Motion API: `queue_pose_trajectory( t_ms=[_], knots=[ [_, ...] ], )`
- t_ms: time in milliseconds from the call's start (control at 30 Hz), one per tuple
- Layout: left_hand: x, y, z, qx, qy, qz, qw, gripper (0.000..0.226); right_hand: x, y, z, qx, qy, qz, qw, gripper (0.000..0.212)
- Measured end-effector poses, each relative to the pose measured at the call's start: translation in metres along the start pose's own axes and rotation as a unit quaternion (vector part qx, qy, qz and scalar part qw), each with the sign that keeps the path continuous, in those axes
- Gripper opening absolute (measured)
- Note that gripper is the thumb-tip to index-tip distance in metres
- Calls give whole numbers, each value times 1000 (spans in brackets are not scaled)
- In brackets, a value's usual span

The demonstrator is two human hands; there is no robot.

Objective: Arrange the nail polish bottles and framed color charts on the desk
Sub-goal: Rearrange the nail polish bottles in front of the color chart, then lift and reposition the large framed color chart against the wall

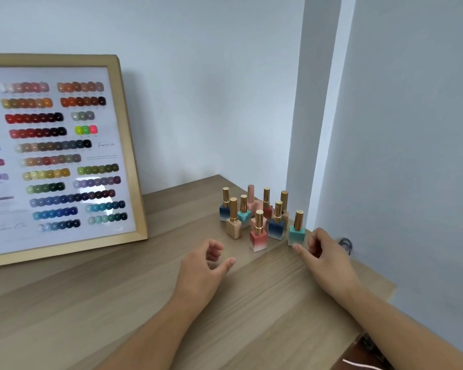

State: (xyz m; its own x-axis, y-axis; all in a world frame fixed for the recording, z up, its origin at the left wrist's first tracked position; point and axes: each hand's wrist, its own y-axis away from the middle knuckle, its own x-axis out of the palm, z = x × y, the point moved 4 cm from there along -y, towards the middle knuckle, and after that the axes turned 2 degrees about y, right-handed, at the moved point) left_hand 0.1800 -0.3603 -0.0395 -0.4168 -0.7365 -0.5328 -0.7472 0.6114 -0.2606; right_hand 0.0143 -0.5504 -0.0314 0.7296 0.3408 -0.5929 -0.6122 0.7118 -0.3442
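Observation:
Several nail polish bottles with gold caps stand clustered near the desk's far right corner, among them a red one in front, a beige one at the left and a teal one at the right. A framed color chart in a light wooden frame leans against the wall at the left. My left hand hovers over the desk just in front of the cluster, fingers apart and holding nothing. My right hand rests beside the teal bottle, its fingertip close to the bottle's base, with nothing in it.
The wooden desk meets a grey wall behind and a wall corner at the right. A dark cable shows past the desk's right edge. A dark patterned thing lies below the desk's near right corner.

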Motion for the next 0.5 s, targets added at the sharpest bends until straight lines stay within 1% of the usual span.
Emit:
queue_pose_trajectory(
  t_ms=[67, 167, 267, 333, 400, 500],
  knots=[
    [-17, 8, 8, -1, -9, -9, 1000, 27, 7, 11, 14, -29, -2, 19, 999, 24],
    [-50, 19, 26, 1, -21, -34, 999, 29, 31, 22, 43, -60, -31, 83, 994, 18],
    [-93, 26, 51, 3, -52, -70, 996, 30, 68, 26, 75, -99, -70, 135, 983, 17],
    [-127, 29, 72, -12, -73, -107, 992, 30, 98, 24, 98, -121, -83, 161, 976, 18],
    [-162, 30, 94, -38, -88, -152, 984, 30, 127, 17, 118, -130, -100, 165, 973, 20],
    [-209, 34, 131, -88, -105, -216, 967, 31, 169, 3, 142, -114, -135, 152, 972, 25]
  ],
)
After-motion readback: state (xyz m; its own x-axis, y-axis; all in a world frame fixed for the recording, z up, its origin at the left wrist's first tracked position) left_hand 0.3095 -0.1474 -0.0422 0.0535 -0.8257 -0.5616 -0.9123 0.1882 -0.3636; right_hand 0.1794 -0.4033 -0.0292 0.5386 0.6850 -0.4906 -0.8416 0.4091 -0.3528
